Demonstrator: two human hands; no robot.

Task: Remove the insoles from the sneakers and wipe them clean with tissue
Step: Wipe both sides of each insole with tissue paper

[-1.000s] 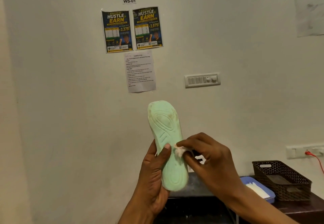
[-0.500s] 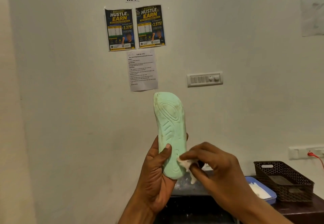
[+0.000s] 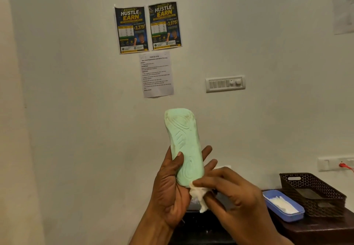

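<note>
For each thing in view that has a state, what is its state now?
Insole: held upright, grooved side facing camera, smudged near top.
Tissue: crumpled, pressed against insole's lower end.
Left hand: grips insole.
Right hand: pinches tissue.
Blue tray: holds white tissues.
Basket: upright, beside blue tray.

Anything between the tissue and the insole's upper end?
Only the left hand: its thumb overlaps the insole at one side edge, midway up. The right hand pinches the tissue at the lower end.
</note>
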